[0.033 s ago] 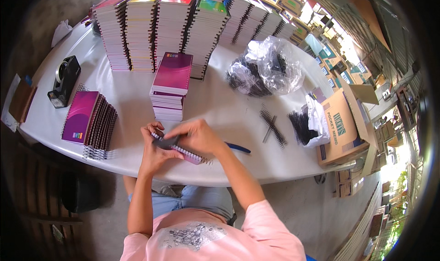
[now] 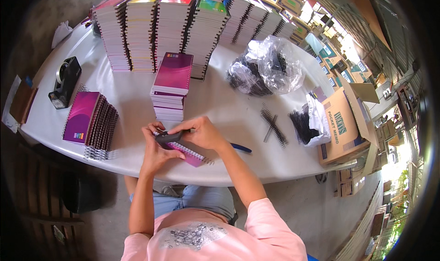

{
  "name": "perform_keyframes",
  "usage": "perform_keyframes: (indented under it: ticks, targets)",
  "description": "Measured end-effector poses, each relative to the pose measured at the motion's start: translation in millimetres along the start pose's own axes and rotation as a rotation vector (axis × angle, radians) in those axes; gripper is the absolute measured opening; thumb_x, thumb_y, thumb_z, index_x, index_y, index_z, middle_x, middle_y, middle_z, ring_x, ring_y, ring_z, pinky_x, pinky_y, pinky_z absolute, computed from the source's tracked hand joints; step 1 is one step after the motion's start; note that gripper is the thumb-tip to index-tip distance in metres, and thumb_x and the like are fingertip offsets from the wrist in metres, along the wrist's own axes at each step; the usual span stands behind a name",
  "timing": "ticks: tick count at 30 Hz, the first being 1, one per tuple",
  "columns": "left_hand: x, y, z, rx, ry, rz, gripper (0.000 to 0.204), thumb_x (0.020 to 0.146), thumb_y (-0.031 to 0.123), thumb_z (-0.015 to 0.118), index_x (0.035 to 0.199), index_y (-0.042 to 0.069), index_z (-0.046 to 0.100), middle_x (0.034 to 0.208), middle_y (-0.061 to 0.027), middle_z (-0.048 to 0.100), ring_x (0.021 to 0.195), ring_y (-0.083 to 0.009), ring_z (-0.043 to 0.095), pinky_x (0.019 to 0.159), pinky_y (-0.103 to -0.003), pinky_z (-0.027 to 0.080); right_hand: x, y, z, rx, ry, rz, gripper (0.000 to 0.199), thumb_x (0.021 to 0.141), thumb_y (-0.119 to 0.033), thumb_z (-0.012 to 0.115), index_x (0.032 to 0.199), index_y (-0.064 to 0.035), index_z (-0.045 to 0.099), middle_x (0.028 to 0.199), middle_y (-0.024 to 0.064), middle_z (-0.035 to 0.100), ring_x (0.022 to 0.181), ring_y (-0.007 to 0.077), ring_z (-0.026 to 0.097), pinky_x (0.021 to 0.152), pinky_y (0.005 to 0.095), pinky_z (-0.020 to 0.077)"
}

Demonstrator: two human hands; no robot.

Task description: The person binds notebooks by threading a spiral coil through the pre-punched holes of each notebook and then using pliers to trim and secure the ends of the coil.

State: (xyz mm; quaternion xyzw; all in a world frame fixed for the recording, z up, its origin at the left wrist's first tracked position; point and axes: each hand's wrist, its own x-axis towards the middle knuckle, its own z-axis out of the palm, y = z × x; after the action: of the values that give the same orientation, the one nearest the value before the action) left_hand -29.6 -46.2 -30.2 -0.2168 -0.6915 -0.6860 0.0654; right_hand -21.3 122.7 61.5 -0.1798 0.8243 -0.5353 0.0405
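A small purple notebook (image 2: 191, 159) is held low over the near table edge by my left hand (image 2: 157, 152), its fingers closed round the far left end and the thumb along the near side. A wire coil (image 2: 208, 161) runs along the notebook's spine and sticks out past its right end. Across the spine lies a dark grey piece (image 2: 170, 139) whose kind I cannot make out. My right hand (image 2: 204, 131) pinches that piece from above. Just beyond my hands stands a stack of purple notebooks (image 2: 169, 75).
Coil-bound purple notebooks (image 2: 85, 116) and a black tape dispenser (image 2: 65, 82) sit at left. Tall notebook stacks (image 2: 142, 36) line the back. Rightward are a blue pen-like tool (image 2: 241, 148), loose black coils (image 2: 273, 125), a plastic bag (image 2: 275, 66) and an open carton (image 2: 341, 128).
My right hand has shifted slightly, from blurred over the notebook to pinching the dark piece. The notebook has tilted a little, showing more purple cover.
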Motion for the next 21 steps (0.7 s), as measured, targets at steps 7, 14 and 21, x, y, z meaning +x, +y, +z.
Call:
perform_keyframes:
  ticks: [7, 14, 21]
  targets:
    - [-0.7, -0.6, -1.4, 0.016, 0.013, 0.083, 0.092, 0.048, 0.031, 0.092, 0.105, 0.004, 0.024, 0.101, -0.0095, 0.036, 0.094, -0.0198, 0.040, 0.087, -0.032, 0.037, -12.0, -1.4, -4.4, -0.012, 0.086, -0.005, 0.033, 0.070, 0.009, 0.055, 0.096, -0.0034, 0.071, 0.093, 0.0099, 0.070, 0.086, 0.0164, 0.065, 0.077, 0.0268, 0.0496]
    - [-12.4, 15.7, -9.2, -0.330, 0.157, -0.107, 0.043, 0.081, -0.001, 0.066, 0.112, 0.006, 0.039, 0.092, -0.0050, 0.051, 0.089, -0.0122, 0.051, 0.083, -0.025, 0.043, -93.8, 47.7, -60.7, -0.845, 0.479, 0.315, 0.058, 0.078, -0.017, 0.064, 0.133, -0.0132, 0.045, 0.134, 0.0171, 0.046, 0.121, 0.0336, 0.046, 0.100, 0.0446, 0.0341]
    - [-18.3, 48.1, -3.9, -0.476, 0.348, -0.086, 0.073, 0.076, -0.002, 0.071, 0.135, 0.006, 0.029, 0.091, -0.0131, 0.066, 0.089, -0.0173, 0.062, 0.082, -0.030, 0.050, -155.7, 42.6, 19.7, -1.155, 0.430, 0.288, 0.055, 0.087, -0.034, 0.057, 0.136, -0.0161, 0.041, 0.128, 0.0155, 0.048, 0.119, 0.0367, 0.042, 0.101, 0.0467, 0.0303]
